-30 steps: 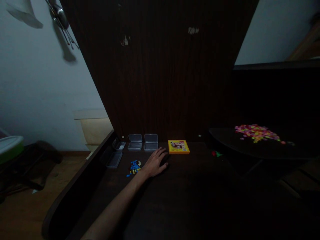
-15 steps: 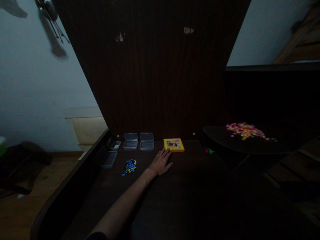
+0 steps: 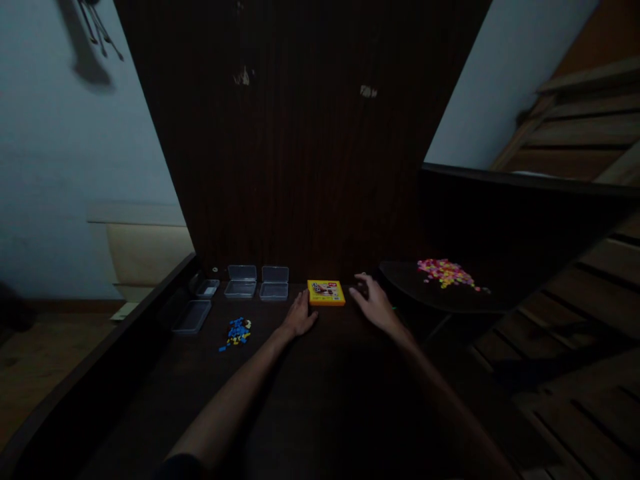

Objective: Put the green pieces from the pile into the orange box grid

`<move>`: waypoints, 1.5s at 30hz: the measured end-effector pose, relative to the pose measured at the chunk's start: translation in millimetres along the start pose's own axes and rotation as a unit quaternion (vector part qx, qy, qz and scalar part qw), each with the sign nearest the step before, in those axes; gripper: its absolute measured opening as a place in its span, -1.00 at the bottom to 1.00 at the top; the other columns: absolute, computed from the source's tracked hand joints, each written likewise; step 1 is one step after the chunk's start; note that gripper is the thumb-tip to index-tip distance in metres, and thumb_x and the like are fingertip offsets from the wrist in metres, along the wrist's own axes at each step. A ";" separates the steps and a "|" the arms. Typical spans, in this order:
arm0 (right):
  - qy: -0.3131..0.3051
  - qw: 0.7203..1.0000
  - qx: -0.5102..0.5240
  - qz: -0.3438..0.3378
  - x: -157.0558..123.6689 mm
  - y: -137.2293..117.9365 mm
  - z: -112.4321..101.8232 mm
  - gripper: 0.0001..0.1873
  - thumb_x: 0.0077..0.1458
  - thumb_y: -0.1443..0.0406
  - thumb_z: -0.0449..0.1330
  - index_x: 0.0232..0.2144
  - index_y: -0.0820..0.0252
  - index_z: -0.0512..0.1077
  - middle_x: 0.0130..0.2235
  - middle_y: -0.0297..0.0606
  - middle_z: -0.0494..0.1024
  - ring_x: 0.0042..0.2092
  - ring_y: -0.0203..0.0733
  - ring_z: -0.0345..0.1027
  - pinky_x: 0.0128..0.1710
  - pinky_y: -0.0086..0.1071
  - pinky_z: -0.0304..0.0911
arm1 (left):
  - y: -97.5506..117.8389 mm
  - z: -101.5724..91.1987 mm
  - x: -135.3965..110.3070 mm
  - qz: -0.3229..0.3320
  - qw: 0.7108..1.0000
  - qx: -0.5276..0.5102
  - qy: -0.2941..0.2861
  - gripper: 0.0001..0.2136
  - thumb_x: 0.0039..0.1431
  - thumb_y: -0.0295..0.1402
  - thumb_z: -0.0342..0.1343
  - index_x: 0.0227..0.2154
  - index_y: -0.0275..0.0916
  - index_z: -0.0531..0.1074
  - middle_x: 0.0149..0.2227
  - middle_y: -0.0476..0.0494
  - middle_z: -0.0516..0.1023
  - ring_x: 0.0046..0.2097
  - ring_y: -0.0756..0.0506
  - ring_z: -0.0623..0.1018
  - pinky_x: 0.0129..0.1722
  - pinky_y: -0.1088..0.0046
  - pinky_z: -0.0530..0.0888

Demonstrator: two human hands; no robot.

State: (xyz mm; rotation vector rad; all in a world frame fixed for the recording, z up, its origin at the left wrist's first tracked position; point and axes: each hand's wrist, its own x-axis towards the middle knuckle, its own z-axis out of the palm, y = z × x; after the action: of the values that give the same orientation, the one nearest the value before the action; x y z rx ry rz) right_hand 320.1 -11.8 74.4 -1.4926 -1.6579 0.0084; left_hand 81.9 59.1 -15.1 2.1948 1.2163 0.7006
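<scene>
A flat yellow box [image 3: 326, 293] with a printed picture on top lies near the back of the dark desk. My left hand [image 3: 300, 316] rests at its left side, fingers stretched out and close against or touching the edge. To the right of the box, a small gap away, my right hand [image 3: 375, 304] hovers with thumb and fingers apart and nothing in it. Left of my left hand sits a small heap of blue, yellow and dark toy bricks [image 3: 237, 331]. Behind the heap stand two clear plastic cases [image 3: 242, 287] with raised lids.
More clear plastic containers [image 3: 193, 316] lie at the left by the desk's raised side edge [image 3: 100, 357]. A pile of pink, yellow and orange small pieces [image 3: 447, 273] lies on a rounded shelf [image 3: 400, 277] at the right. A tall dark panel [image 3: 310, 167] closes off the back.
My right hand has come into view at the right of the yellow box. My left hand has shifted from the box's front edge to its left side. The camera view has turned right.
</scene>
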 end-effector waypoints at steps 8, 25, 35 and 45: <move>-0.152 0.979 0.046 0.125 -1.9 16.8 89.9 -0.35 0.00 0.31 0.23 0.16 0.19 0.21 -0.02 -0.11 0.53 0.00 -0.05 0.42 0.04 -0.14 0.30 | -7.1 7.6 6.0 0.017 0.999 -0.025 0.045 -0.30 0.09 -0.32 0.14 0.27 -0.24 0.02 0.22 -0.40 0.32 0.25 -0.29 0.33 0.19 0.03 0.31; -0.112 0.993 0.002 -0.031 -82.9 -30.8 75.7 -0.57 0.11 0.20 0.21 0.06 0.07 0.46 0.08 -0.12 0.49 0.01 0.02 0.38 0.08 -0.05 0.28 | -2.3 -44.6 -88.7 -0.056 0.945 -0.286 0.149 -0.19 -0.12 -0.39 0.38 0.22 -0.18 0.14 -0.05 -0.20 0.57 -0.03 -0.17 0.59 0.04 0.11 0.51; -0.110 0.988 0.057 -0.094 -75.2 -88.3 90.9 -0.56 0.13 0.23 0.22 0.09 0.08 0.44 0.12 -0.12 0.46 0.00 0.03 0.35 0.05 -0.03 0.32 | -24.4 -88.5 -122.3 -0.067 0.907 -0.392 0.142 -0.06 -0.28 -0.27 0.45 0.23 -0.23 0.15 0.22 -0.35 0.28 0.15 -0.25 0.43 0.05 0.14 0.51; -0.129 0.983 0.079 -0.107 -66.5 -114.8 113.5 -0.55 0.11 0.26 0.25 0.08 0.08 0.44 0.11 -0.13 0.46 0.00 0.00 0.35 0.07 -0.02 0.31 | -26.0 -114.9 -131.1 -0.100 0.860 -0.487 0.113 0.18 -0.40 -0.40 0.50 0.32 -0.21 -0.08 0.12 -0.42 0.42 0.06 -0.35 0.52 0.02 -0.03 0.49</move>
State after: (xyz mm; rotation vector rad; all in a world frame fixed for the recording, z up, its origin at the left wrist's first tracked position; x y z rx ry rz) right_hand 154.0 -37.8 27.2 -1.2266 -1.9699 0.2197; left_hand -69.6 -20.4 27.0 1.1500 0.8630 1.1772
